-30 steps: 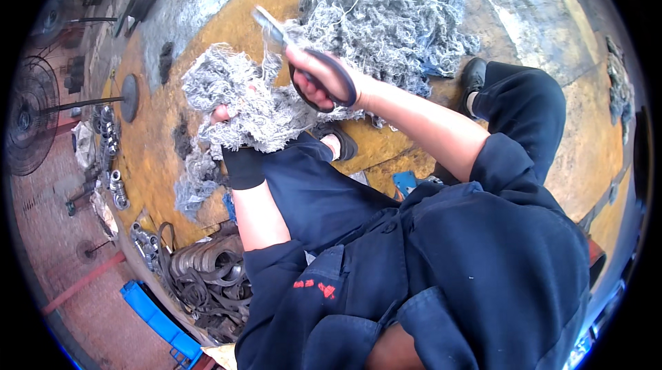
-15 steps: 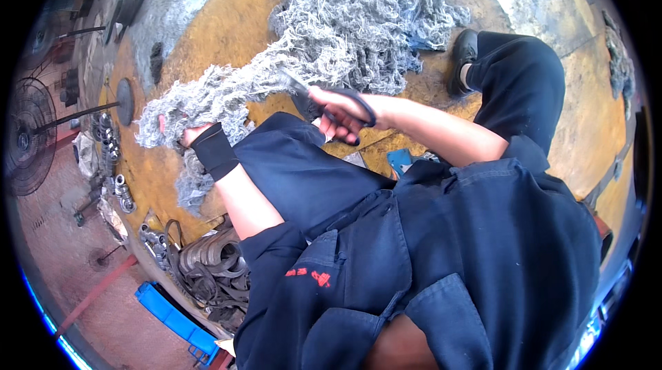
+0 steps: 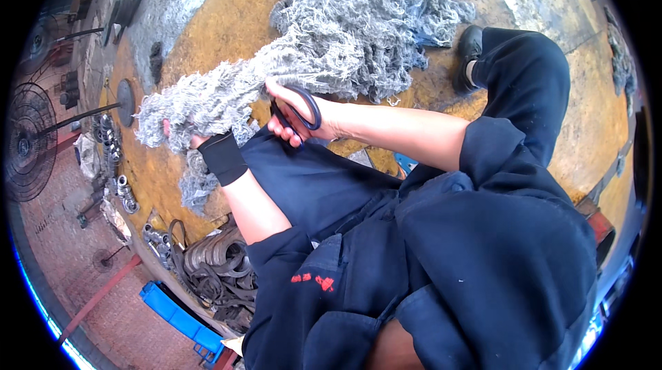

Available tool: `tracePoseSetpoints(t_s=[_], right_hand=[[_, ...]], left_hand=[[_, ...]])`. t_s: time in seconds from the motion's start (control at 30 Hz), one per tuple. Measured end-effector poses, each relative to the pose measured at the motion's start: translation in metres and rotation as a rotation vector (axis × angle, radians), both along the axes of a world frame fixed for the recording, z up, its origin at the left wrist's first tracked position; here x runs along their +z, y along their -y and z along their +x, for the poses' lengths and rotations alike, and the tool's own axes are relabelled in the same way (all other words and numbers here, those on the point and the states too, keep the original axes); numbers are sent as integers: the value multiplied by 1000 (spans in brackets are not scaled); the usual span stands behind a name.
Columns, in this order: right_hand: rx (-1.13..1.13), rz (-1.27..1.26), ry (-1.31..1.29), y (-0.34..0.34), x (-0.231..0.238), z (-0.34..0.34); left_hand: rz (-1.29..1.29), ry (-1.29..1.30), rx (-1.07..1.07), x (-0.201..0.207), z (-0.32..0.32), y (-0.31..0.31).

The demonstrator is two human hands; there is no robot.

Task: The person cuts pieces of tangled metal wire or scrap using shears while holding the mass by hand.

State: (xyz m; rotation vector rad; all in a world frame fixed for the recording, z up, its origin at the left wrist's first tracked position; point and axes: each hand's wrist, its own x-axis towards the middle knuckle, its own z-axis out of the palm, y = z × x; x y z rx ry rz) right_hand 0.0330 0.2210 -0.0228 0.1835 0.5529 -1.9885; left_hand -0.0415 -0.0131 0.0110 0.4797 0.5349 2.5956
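Observation:
A big heap of tangled grey yarn scraps (image 3: 365, 22) lies on the floor, and a thick strand of it stretches left over my knee. My left hand (image 3: 196, 142), below a dark wrist cuff, is closed around the far end of that strand. Yarn covers most of its fingers; one fingertip pokes out on the left. My right hand (image 3: 293, 115) grips a pair of black-handled scissors (image 3: 316, 109), the loop standing out past the thumb. It is right at the lower edge of the yarn strand, and the blades are hidden there.
A standing fan (image 3: 27, 142) is at the left. Near my left elbow lie a pile of dark straps and rolls (image 3: 214, 263) and several metal rings (image 3: 126, 194). A blue bench-like object (image 3: 181, 318) is at the lower left. My shoe (image 3: 470, 53) rests beside the heap.
My right hand has moved left with the scissors, up to the yarn strand; the blade that showed before is now hidden. My left hand stays in the yarn, almost unmoved.

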Motion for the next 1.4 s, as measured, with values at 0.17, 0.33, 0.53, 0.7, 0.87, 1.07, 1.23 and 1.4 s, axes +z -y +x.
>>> tracePoseSetpoints(t_s=[0.17, 0.33, 0.53, 0.7, 0.87, 1.07, 1.23, 1.4], right_hand=[[-167, 53, -53, -11, 2, -20], [-175, 149, -123, -38, 5, -6], [-178, 414, -343, -70, 9, 15], [-204, 559, -544, -83, 9, 32], [-215, 532, -437, -90, 12, 26], [-202, 515, -490, -89, 12, 10], [-220, 531, -375, -101, 13, 21], [-253, 618, -433, -113, 10, 35]], left_hand=[[-206, 249, 314, -24, -13, -5], [-224, 276, 347, -29, -19, -2], [-283, 276, 325, -23, -27, -2], [-428, 234, 333, -12, -27, -32], [-939, 372, 330, 8, -14, -94], [-877, 377, 112, -33, -27, -89], [-881, 256, 115, -35, -36, -97], [-748, 298, 160, -32, -32, -114]])
